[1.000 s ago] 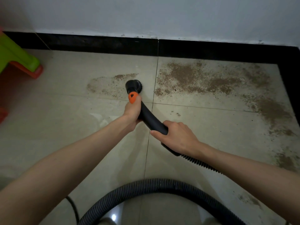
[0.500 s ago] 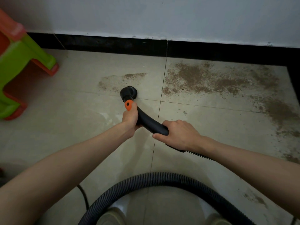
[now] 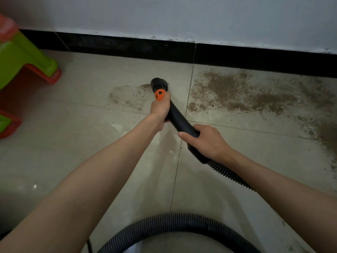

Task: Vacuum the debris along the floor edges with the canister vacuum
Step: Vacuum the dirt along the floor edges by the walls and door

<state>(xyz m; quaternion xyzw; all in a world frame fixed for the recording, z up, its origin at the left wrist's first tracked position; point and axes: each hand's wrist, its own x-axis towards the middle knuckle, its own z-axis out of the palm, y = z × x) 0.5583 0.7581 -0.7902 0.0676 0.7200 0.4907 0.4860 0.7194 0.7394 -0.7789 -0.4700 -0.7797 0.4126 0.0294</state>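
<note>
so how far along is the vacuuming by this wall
Early. The left patch looks thin, likely partly cleared. The nozzle sits at its right end, left hand and right hand gripping the wand. The thick brown debris to the right remains.

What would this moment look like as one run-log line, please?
left hand: grips wand near nozzle | right hand: grips wand by hose | nozzle: on left dirt patch | right dirt: uncleaned
</note>
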